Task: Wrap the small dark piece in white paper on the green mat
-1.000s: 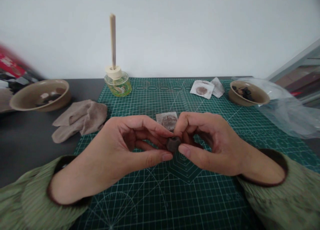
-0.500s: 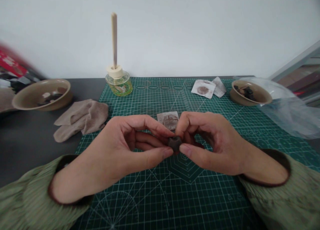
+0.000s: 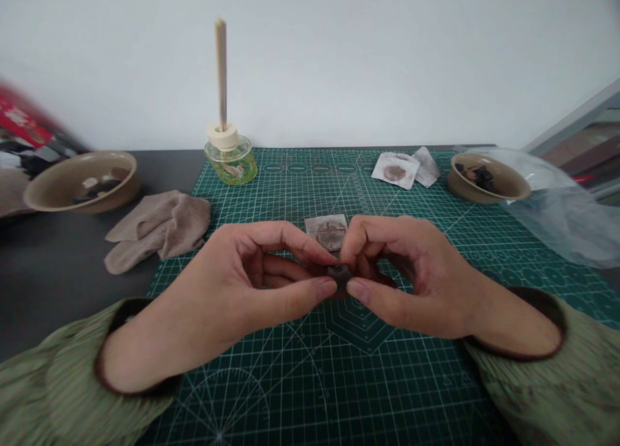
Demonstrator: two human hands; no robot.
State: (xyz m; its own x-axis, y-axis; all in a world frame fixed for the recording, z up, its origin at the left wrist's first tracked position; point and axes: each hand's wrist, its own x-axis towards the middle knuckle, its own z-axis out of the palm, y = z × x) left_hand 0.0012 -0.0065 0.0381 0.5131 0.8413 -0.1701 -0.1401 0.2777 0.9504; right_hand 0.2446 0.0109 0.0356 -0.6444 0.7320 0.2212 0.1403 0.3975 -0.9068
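Between the fingertips of both hands is a small dark grey-brown lump (image 3: pixel 340 275), with much of it covered by the fingers. My left hand (image 3: pixel 256 278) pinches its left side with thumb and index finger, the other fingers curled behind. From the right, my right hand (image 3: pixel 407 272) closes on it in the same way. Both hands are held over a green cutting mat (image 3: pixel 271 394). Just beyond the fingertips lies a small whitish square sheet (image 3: pixel 325 230) with dark smudges.
A brown cloth (image 3: pixel 159 226) and a tan bowl (image 3: pixel 121 191) with small pieces stand left. A glass reed diffuser (image 3: pixel 235 165) is at the back. White packets (image 3: pixel 397 170), a second bowl (image 3: pixel 508 189) with dark pieces and clear plastic (image 3: pixel 571 223) are on the right.
The left thumb has slid slightly right and inward across the lump, covering more of it. Both hands otherwise stay in place.
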